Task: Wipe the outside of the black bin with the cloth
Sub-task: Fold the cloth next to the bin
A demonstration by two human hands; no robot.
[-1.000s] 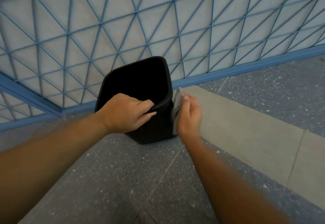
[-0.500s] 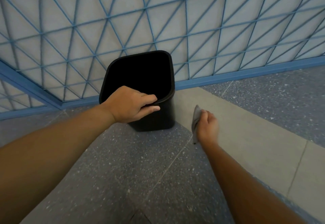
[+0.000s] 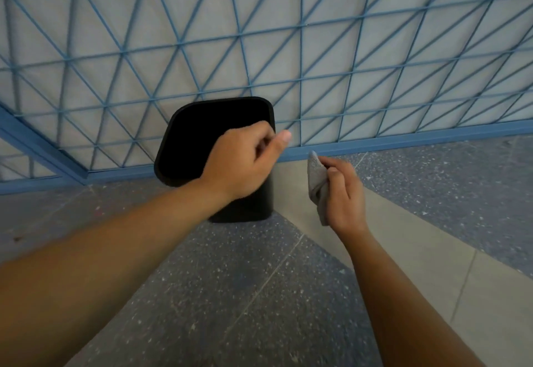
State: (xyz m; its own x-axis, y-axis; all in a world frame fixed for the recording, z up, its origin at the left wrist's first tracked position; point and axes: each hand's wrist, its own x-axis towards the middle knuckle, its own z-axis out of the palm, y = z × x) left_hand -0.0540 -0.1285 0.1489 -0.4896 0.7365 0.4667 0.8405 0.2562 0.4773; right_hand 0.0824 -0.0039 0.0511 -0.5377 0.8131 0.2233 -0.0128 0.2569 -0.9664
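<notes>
The black bin (image 3: pixel 199 141) stands upright on the floor against the blue lattice panel, its open top facing me. My left hand (image 3: pixel 242 164) lies over the bin's near right rim, slightly blurred. Its fingers are curled at the rim and the thumb sticks out past the right edge. To the right of the bin, and apart from it, my right hand (image 3: pixel 343 193) pinches a crumpled grey cloth (image 3: pixel 314 176) that hangs down from the fingers. The cloth does not touch the bin.
A wall panel with a blue diagonal lattice (image 3: pixel 300 78) rises right behind the bin, with a blue base rail (image 3: pixel 403 138) along the floor. The floor is dark speckled stone (image 3: pixel 245 294), crossed on the right by a pale grey strip (image 3: pixel 403 237).
The cloth hand left the bin's right side and now hovers to its right. The bin went from tilted to upright by the wall. My left hand shifted from the near rim to the right rim.
</notes>
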